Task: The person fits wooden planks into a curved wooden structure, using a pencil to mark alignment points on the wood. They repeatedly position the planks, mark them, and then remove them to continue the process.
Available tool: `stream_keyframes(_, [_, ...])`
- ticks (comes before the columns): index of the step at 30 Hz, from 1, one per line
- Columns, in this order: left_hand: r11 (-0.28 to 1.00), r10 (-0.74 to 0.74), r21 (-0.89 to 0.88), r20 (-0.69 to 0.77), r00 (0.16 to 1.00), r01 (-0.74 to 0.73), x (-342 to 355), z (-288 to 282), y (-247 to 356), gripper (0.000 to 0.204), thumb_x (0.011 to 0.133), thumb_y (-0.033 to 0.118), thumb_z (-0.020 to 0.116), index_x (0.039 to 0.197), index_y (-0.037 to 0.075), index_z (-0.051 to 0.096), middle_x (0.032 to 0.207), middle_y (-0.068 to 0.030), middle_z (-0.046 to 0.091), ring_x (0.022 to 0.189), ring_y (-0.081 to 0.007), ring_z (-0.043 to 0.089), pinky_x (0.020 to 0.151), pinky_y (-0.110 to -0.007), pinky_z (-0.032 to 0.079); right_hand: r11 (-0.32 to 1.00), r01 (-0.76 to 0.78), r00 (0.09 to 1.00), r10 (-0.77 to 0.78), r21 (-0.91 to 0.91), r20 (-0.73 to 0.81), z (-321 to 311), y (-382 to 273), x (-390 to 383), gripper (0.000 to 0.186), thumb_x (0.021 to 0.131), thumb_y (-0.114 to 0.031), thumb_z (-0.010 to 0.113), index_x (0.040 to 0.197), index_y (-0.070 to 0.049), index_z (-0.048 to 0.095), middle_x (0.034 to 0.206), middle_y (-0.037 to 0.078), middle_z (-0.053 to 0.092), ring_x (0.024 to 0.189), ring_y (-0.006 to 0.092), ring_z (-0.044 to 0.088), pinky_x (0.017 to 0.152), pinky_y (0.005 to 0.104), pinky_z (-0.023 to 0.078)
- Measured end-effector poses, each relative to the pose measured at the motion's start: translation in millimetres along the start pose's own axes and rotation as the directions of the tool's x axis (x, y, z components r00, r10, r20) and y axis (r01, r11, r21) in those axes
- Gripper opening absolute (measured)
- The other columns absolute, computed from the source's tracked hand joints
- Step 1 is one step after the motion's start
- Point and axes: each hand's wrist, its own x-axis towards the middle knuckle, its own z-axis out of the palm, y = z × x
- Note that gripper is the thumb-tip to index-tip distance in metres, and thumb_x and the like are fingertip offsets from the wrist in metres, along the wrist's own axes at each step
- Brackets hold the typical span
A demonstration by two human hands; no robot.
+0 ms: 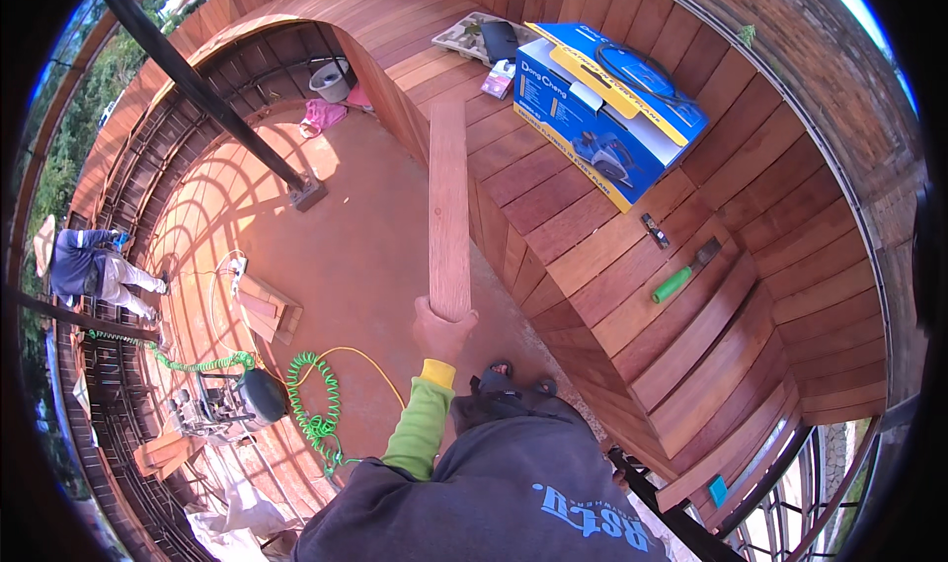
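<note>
My left hand, in a green sleeve with a yellow cuff, is closed round the near end of a flat wooden board. The board points away from me, and its far end lies over or just above the edge of the slatted wooden bench. Of my right hand only a small patch seems to show beside my dark top; its fingers are hidden. On the bench to the right lie a green-handled tool with a flat metal blade and a small black item.
A blue and yellow power-tool box stands on the bench, near a tray. A black post rises at left. On the floor are a coiled green air hose, a compressor and wood pieces. Another person works at far left.
</note>
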Motion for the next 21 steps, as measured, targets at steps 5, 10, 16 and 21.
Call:
stream_keyframes(5, [0.999,-0.030,-0.037,-0.026,0.999,0.029,-22.7,2.6,-0.8,0.067,0.052,0.031,0.085,0.099,0.001,0.049,0.082,-0.0196,0.064,0.072,-0.0321,0.066,0.065,-0.041,0.053,0.875,0.336,0.940,-0.287,-0.349,0.187,9.0,1.4,35.6,0.042,0.085,-0.042,0.053,0.090,0.000,0.056,0.076,0.019,0.063,0.064,0.0314,0.062,0.056,0.0407,0.047])
stream_keyframes(10, [0.994,0.052,-0.090,-0.082,0.995,-0.060,-47.1,14.3,17.9,0.060,0.054,0.023,0.084,0.097,-0.002,0.050,0.081,-0.0151,0.063,0.068,-0.0240,0.064,0.061,-0.035,0.053,0.294,0.782,0.554,-0.731,-0.550,0.397,8.4,23.7,93.4,0.037,0.082,-0.036,0.059,0.093,-0.001,0.057,0.081,0.022,0.067,0.070,0.0348,0.066,0.063,0.0424,0.053])
stream_keyframes(16, [0.960,0.020,-0.275,-0.113,0.993,-0.050,-50.1,10.9,-2.5,0.055,0.055,0.017,0.083,0.095,-0.003,0.051,0.081,-0.0124,0.062,0.068,-0.0185,0.061,0.055,-0.031,0.051,0.912,0.327,0.937,-0.278,-0.247,0.212,8.0,-53.8,41.2,0.026,0.082,-0.026,0.060,0.095,-0.004,0.052,0.077,0.018,0.067,0.068,0.0317,0.067,0.059,0.0413,0.053])
stream_keyframes(21, [0.986,-0.023,-0.167,-0.095,0.995,0.007,-7.1,-2.2,29.9,0.053,0.054,0.018,0.081,0.093,-0.004,0.053,0.083,-0.0118,0.061,0.068,-0.0179,0.059,0.060,-0.031,0.051,0.799,0.410,0.912,-0.353,-0.440,0.209,20.3,-8.2,69.5,0.026,0.074,-0.019,0.067,0.090,-0.006,0.050,0.076,0.015,0.069,0.072,0.0337,0.068,0.066,0.0433,0.054])
